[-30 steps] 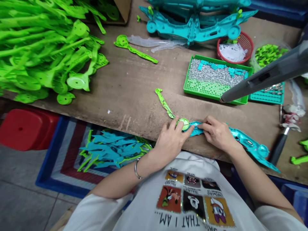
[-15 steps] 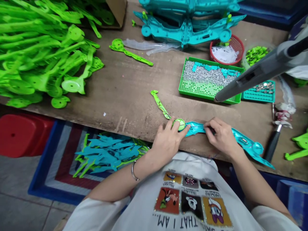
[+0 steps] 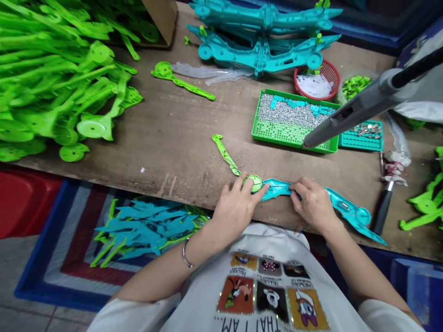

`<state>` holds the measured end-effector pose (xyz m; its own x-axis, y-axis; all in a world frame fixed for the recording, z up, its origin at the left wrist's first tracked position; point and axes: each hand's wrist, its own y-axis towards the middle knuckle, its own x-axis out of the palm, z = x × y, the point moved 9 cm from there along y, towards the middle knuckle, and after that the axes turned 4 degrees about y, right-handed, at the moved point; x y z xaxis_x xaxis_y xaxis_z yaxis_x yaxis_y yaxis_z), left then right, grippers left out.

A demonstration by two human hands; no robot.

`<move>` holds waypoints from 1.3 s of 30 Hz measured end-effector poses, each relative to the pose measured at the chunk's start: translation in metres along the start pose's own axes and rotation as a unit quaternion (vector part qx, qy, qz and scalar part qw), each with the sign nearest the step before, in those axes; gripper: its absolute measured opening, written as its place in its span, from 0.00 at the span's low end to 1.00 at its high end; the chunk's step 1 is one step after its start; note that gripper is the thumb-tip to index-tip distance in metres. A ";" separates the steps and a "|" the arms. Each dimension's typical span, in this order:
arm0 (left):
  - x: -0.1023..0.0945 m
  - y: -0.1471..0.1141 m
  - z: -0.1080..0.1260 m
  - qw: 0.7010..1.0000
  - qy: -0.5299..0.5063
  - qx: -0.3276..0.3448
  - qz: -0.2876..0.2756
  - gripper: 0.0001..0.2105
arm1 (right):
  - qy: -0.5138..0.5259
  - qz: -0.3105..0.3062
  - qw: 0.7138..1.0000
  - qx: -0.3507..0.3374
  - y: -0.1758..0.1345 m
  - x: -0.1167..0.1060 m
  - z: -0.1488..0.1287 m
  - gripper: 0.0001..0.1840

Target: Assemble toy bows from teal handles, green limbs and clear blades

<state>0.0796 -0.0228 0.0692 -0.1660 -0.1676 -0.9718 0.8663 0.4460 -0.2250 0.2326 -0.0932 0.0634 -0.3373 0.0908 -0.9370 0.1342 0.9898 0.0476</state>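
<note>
Left hand, lower centre: lying spread around green disc, ideally pressing evenly; your curled right hand touching turquoise piece, grasp unclear.

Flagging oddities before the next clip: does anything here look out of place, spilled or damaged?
Two small strays: a white scrap lies alone near the tabletop's front edge, and a small green piece lies loose beside the teal parts, off by itself. I see no clear spill or damage.
</note>
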 end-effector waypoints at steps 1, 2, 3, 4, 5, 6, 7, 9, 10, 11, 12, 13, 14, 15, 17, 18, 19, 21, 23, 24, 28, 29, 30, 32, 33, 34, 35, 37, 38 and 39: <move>0.000 0.000 0.000 1.000 -0.001 -0.001 0.004 0.28 | -0.008 -0.007 1.000 -0.001 0.001 0.001 0.000 0.10; 0.001 0.000 0.000 1.000 0.001 -0.003 0.009 0.28 | -0.014 -0.011 1.000 -0.002 0.002 0.001 0.000 0.11; 0.001 0.000 0.001 1.000 0.004 -0.006 0.013 0.29 | -0.020 -0.011 1.000 -0.003 0.003 0.000 0.001 0.11; 0.002 -0.001 0.001 1.000 0.008 -0.008 0.017 0.29 | -0.024 -0.010 1.000 -0.005 0.004 -0.001 0.001 0.11; 0.002 -0.001 0.002 1.000 0.012 -0.010 0.021 0.28 | -0.028 -0.007 1.000 -0.009 0.005 -0.002 0.002 0.12; 0.003 -0.001 0.002 0.999 0.015 -0.012 0.026 0.28 | -0.030 -0.005 0.999 -0.015 0.005 -0.004 0.002 0.12; 0.003 -0.001 0.003 0.999 0.015 -0.013 0.031 0.27 | -0.033 -0.004 0.999 -0.023 0.005 -0.005 0.001 0.12; 0.003 -0.001 0.002 0.999 0.008 -0.015 0.043 0.25 | -0.041 -0.004 0.998 -0.046 0.003 -0.006 0.000 0.12; 0.003 -0.001 0.001 0.999 0.002 -0.014 0.051 0.24 | -0.044 -0.003 0.997 -0.057 0.001 -0.006 0.000 0.12; 0.003 -0.001 0.000 0.998 -0.005 -0.012 0.060 0.24 | -0.042 -0.001 0.997 -0.066 -0.002 -0.006 0.000 0.13; 0.002 -0.003 -0.001 0.997 -0.010 -0.009 0.071 0.24 | -0.032 0.003 0.997 -0.072 -0.004 -0.006 0.002 0.13; 0.002 -0.005 -0.002 0.997 -0.015 -0.004 0.082 0.24 | -0.013 0.007 0.997 -0.075 -0.007 -0.006 0.005 0.14; 0.001 -0.007 -0.003 0.995 -0.020 0.003 0.094 0.24 | 0.014 0.013 0.997 -0.074 -0.009 -0.007 0.008 0.15; 0.000 -0.010 -0.005 0.994 -0.026 0.012 0.108 0.25 | 0.043 0.019 0.996 -0.070 -0.012 -0.006 0.012 0.16; -0.007 -0.013 -0.014 0.986 -0.045 0.040 0.153 0.24 | 0.090 0.024 0.994 -0.059 -0.015 -0.005 0.019 0.18; -0.014 -0.011 -0.023 0.979 -0.055 0.055 0.186 0.23 | 0.106 0.024 0.993 -0.055 -0.015 -0.004 0.022 0.18; -0.023 -0.007 -0.034 0.971 -0.064 0.070 0.221 0.20 | 0.115 0.024 0.992 -0.052 -0.015 -0.003 0.024 0.18; -0.043 0.016 -0.072 0.953 -0.060 0.060 0.289 0.14 | 0.125 0.022 0.991 -0.049 -0.014 -0.002 0.026 0.17; -0.057 0.062 -0.120 0.954 -0.038 0.002 0.299 0.14 | 0.129 0.021 0.990 -0.049 -0.012 -0.002 0.026 0.17; -0.062 0.091 -0.145 0.958 -0.031 -0.028 0.283 0.15 | 0.128 0.020 0.990 -0.048 -0.011 -0.002 0.026 0.17; -0.075 0.198 -0.211 0.970 -0.025 -0.084 0.227 0.16 | 0.112 0.018 0.993 -0.037 -0.010 -0.003 0.025 0.17; -0.074 0.216 -0.220 0.972 -0.023 -0.096 0.213 0.16 | 0.108 0.016 0.993 -0.034 -0.010 -0.003 0.024 0.17; -0.074 0.231 -0.226 0.973 -0.013 -0.104 0.203 0.17 | 0.104 0.012 0.994 -0.033 -0.010 -0.003 0.024 0.17; -0.072 0.248 -0.230 0.978 0.008 -0.106 0.179 0.17 | 0.092 -0.002 0.995 -0.039 -0.009 -0.002 0.021 0.17; -0.073 0.252 -0.230 0.980 0.015 -0.102 0.169 0.16 | 0.082 -0.010 0.996 -0.043 -0.009 -0.002 0.020 0.16; -0.074 0.253 -0.229 0.982 0.017 -0.098 0.161 0.16 | 0.072 -0.015 0.996 -0.047 -0.008 -0.003 0.020 0.16; -0.076 0.251 -0.227 0.984 0.019 -0.091 0.155 0.16 | 0.064 -0.016 0.997 -0.051 -0.008 -0.005 0.020 0.16; -0.084 0.240 -0.223 0.986 0.033 -0.077 0.145 0.16 | 0.061 -0.002 0.997 -0.054 -0.008 -0.013 0.021 0.14; -0.089 0.230 -0.222 0.986 0.045 -0.071 0.141 0.16 | 0.066 0.013 0.996 -0.052 -0.009 -0.019 0.022 0.14; -0.095 0.218 -0.221 0.986 0.058 -0.069 0.142 0.16 | 0.074 0.033 0.996 -0.048 -0.010 -0.026 0.023 0.14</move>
<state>0.1802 0.2841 0.0969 0.0141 0.0788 -0.9968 0.8141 0.5780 0.0572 0.2613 -0.1078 0.0796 -0.4648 0.1649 -0.8699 0.0735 0.9863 0.1477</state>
